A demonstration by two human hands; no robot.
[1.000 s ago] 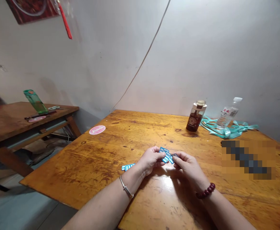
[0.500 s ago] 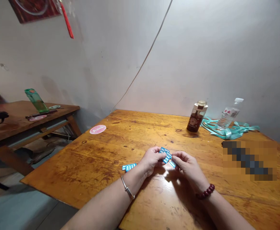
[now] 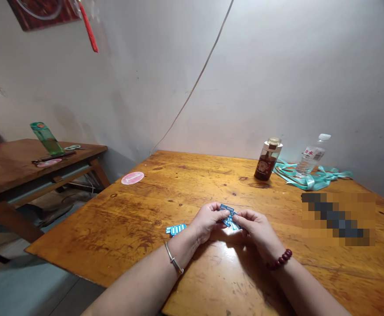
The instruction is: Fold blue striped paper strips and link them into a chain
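head: 2 hands [image 3: 207, 221] [image 3: 255, 224], 2 blue-white bunches [image 3: 227, 208] [image 3: 177, 229]

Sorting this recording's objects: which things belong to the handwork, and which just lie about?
Handwork: blue pieces in left hand and right hand; likely the matching pile on the table.
Lying about: brown bottle, clear bottle, turquoise ribbon, pink disc, green bottle.

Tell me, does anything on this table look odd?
Yes: on the right side of the table, a dark object shows only as coarse square blocks, hiding what it is. I see no spill.
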